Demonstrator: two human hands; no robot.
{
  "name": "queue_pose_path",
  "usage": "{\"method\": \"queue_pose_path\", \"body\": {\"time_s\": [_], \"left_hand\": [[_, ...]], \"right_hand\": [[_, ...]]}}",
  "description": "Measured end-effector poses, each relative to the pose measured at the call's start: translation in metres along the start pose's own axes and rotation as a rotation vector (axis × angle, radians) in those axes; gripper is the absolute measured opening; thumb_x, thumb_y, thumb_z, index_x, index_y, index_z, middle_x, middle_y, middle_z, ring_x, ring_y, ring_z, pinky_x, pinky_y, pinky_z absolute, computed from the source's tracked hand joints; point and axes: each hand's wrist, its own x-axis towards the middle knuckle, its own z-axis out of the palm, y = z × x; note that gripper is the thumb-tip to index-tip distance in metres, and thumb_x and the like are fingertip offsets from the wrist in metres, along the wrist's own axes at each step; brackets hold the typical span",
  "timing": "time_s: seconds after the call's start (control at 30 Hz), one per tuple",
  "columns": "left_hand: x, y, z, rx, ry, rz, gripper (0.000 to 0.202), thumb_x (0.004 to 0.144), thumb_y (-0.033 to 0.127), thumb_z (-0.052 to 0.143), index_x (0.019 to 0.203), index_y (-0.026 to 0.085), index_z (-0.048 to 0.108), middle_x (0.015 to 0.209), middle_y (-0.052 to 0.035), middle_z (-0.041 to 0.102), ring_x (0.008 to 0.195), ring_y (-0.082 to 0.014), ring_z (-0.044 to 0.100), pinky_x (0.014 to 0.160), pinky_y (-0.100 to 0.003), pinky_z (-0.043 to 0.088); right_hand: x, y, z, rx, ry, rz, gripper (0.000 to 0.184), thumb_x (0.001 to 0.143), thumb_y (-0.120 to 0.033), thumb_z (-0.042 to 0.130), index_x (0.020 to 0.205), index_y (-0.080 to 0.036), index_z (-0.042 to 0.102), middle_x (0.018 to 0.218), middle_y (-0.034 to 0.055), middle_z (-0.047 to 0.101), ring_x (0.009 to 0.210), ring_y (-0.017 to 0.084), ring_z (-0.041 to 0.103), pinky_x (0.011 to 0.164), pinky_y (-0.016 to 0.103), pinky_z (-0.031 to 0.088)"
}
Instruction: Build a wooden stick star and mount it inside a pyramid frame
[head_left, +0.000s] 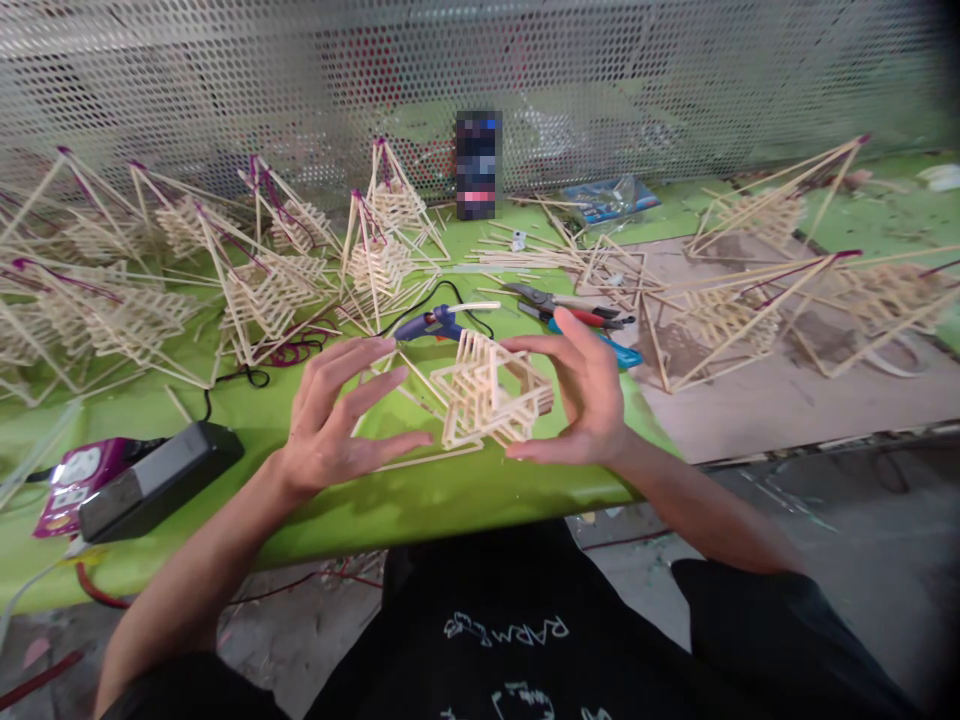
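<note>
Between my hands is a small lattice of stacked wooden sticks (491,395), stepped like a twisted tower. The fingers and thumb of my right hand (581,395) curve round its right side, fingertips at its upper and lower edges. My left hand (341,415) is to its left, fingers spread and thumb apart, holding nothing. A frame of thin sticks (420,380) lies on the green table below and behind the lattice. Just behind rests a blue glue gun (431,325) with a pale glue stick in its back. Pruning shears (570,308) and a blue-handled tool (619,352) lie beyond my right hand.
Several finished stick pyramids (259,290) with purple tips crowd the left; more stand on a board (697,400) at right. Loose sticks (517,250) and a phone (478,165) are at the back, before a perforated metal screen (300,90). A power strip (75,480) and black box (161,480) sit front left.
</note>
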Motion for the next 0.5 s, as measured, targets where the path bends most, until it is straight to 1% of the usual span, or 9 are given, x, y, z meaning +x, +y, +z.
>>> {"method": "queue_pose_path", "body": {"time_s": [0.1,0.17,0.23,0.27,0.3,0.33,0.37,0.43,0.5], "left_hand": [[0.001,-0.005,-0.004,-0.017,0.003,-0.029,0.100,0.068,0.063,0.086,0.150,0.030,0.041,0.136,-0.0111,0.061,0.121,-0.0315,0.063,0.099,-0.051,0.058],[0.003,-0.013,-0.010,-0.064,-0.049,-0.091,0.106,0.068,0.060,0.088,0.154,0.030,0.034,0.140,-0.0114,0.059,0.126,-0.0313,0.061,0.104,-0.052,0.055],[0.005,-0.025,-0.019,-0.183,-0.191,-0.189,0.108,0.071,0.053,0.088,0.157,0.026,0.028,0.144,-0.0138,0.058,0.130,-0.0315,0.059,0.109,-0.054,0.052],[0.006,-0.031,-0.024,-0.227,-0.286,-0.256,0.105,0.071,0.051,0.088,0.156,0.025,0.031,0.146,-0.0136,0.056,0.132,-0.0326,0.057,0.112,-0.056,0.049],[0.006,-0.038,-0.028,-0.267,-0.361,-0.271,0.098,0.073,0.051,0.086,0.154,0.025,0.036,0.147,-0.0139,0.055,0.133,-0.0341,0.057,0.113,-0.057,0.048],[0.006,-0.045,-0.032,-0.307,-0.453,-0.310,0.091,0.077,0.048,0.082,0.154,0.026,0.038,0.150,-0.0129,0.053,0.135,-0.0338,0.055,0.114,-0.056,0.048],[0.006,-0.050,-0.036,-0.355,-0.518,-0.338,0.088,0.079,0.046,0.080,0.154,0.027,0.039,0.152,-0.0126,0.052,0.136,-0.0337,0.054,0.116,-0.055,0.046],[0.006,-0.058,-0.039,-0.419,-0.645,-0.348,0.077,0.084,0.045,0.075,0.152,0.028,0.043,0.152,-0.0104,0.053,0.140,-0.0331,0.052,0.119,-0.052,0.043],[0.006,-0.059,-0.039,-0.459,-0.713,-0.356,0.067,0.087,0.044,0.072,0.148,0.027,0.049,0.150,-0.0089,0.056,0.138,-0.0314,0.054,0.119,-0.048,0.044]], "right_hand": [[-0.002,0.001,0.002,0.299,0.051,0.277,0.111,0.067,-0.051,0.090,0.158,-0.036,0.028,0.136,0.0081,0.063,0.128,0.033,0.061,0.109,0.053,0.052],[-0.001,0.003,0.003,0.487,0.059,0.424,0.099,0.072,-0.053,0.085,0.155,-0.036,0.034,0.132,0.0068,0.066,0.125,0.031,0.064,0.106,0.050,0.054],[0.001,0.004,0.003,0.635,0.073,0.543,0.090,0.073,-0.052,0.084,0.151,-0.035,0.042,0.128,0.0055,0.068,0.118,0.028,0.067,0.102,0.047,0.056],[0.003,0.004,0.004,0.690,0.088,0.594,0.087,0.072,-0.052,0.085,0.148,-0.034,0.046,0.125,0.0051,0.070,0.115,0.027,0.069,0.101,0.045,0.057],[0.005,0.004,0.004,0.731,0.103,0.639,0.085,0.071,-0.051,0.085,0.146,-0.032,0.049,0.122,0.0048,0.071,0.113,0.027,0.070,0.100,0.044,0.057],[0.006,0.003,0.004,0.759,0.113,0.676,0.085,0.069,-0.050,0.086,0.144,-0.031,0.052,0.120,0.0047,0.072,0.112,0.026,0.070,0.100,0.043,0.057],[0.007,0.003,0.003,0.777,0.118,0.701,0.085,0.068,-0.050,0.087,0.143,-0.029,0.053,0.119,0.0048,0.073,0.111,0.026,0.071,0.100,0.042,0.057],[0.007,0.001,0.003,0.792,0.106,0.727,0.086,0.068,-0.052,0.087,0.144,-0.028,0.052,0.118,0.0055,0.073,0.111,0.026,0.070,0.100,0.042,0.057],[0.005,0.001,0.002,0.793,0.077,0.719,0.089,0.068,-0.052,0.087,0.146,-0.028,0.050,0.120,0.0062,0.072,0.111,0.026,0.070,0.100,0.041,0.057]]}}
